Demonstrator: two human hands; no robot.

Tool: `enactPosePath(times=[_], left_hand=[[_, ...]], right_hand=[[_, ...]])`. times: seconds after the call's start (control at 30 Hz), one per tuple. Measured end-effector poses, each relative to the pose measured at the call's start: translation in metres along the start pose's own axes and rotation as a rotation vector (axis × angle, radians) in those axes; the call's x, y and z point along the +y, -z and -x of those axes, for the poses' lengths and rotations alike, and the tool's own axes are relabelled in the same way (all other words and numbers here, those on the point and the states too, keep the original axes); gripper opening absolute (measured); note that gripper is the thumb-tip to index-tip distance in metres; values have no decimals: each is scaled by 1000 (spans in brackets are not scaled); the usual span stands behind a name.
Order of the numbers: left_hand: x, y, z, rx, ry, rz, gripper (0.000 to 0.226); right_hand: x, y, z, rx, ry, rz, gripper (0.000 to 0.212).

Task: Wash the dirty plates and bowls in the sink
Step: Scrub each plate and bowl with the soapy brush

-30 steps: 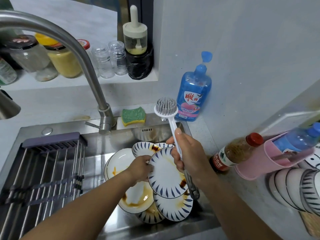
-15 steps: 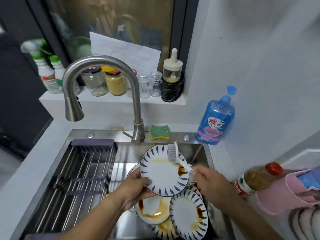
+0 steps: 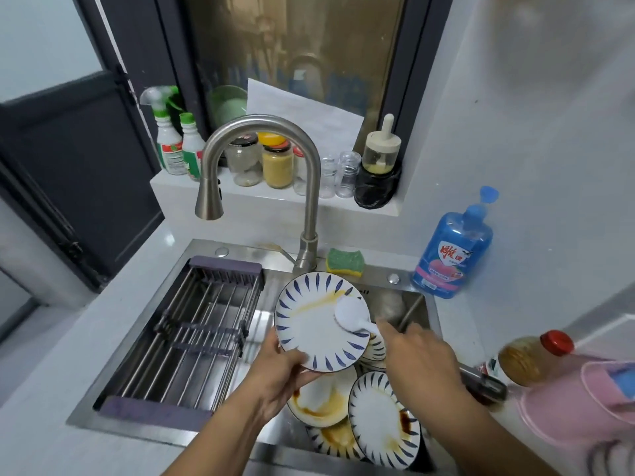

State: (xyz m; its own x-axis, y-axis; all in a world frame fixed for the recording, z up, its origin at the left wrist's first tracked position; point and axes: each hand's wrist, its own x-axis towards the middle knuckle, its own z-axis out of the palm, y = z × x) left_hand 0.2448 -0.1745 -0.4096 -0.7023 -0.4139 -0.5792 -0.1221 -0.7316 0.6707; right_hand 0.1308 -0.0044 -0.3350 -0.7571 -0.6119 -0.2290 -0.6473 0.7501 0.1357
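Over the sink (image 3: 247, 248), the left hand (image 3: 278, 376) pinches the near-left rim of the tilted blue-patterned plate (image 3: 309, 324), thumb on its face. The right hand (image 3: 419, 355), blurred, wraps the handle of the dish brush (image 3: 348, 314). The brush head rests on the plate's right side with the yellow smear just to its left, and the handle slants near-right.

— What's held up there?
— A white plate (image 3: 316, 324) with blue leaf marks round its rim, tilted above the sink (image 3: 247, 249). It has a yellow-brown smear across it and a white brush (image 3: 347, 314) on its face.
— And below?
— More dirty plates (image 3: 378, 417), overlapped at the sink's right end and stained with brown sauce.
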Motion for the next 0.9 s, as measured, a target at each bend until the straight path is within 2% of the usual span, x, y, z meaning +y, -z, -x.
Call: enactPosePath(times=[0.13,0.27,0.47,0.7,0.9], left_hand=[[-7,5,9,-49,14,-71,66],[-12,12,15,-98,47,-78,67],[-2,29,12,-102,56,-47,63],[5,43,10,-116,53,-120,72],[-1,31,11,-184,128,-65,69]], right_hand=[[-16,5,-2,-77,7,-7,71],[-34,13,-5,-86,78,-105,49],[-47,5,24,-147,225,-160,37],[-23,0,18,-93,7,-61,50],[-60,21,-3,-79,140,-129,40]])
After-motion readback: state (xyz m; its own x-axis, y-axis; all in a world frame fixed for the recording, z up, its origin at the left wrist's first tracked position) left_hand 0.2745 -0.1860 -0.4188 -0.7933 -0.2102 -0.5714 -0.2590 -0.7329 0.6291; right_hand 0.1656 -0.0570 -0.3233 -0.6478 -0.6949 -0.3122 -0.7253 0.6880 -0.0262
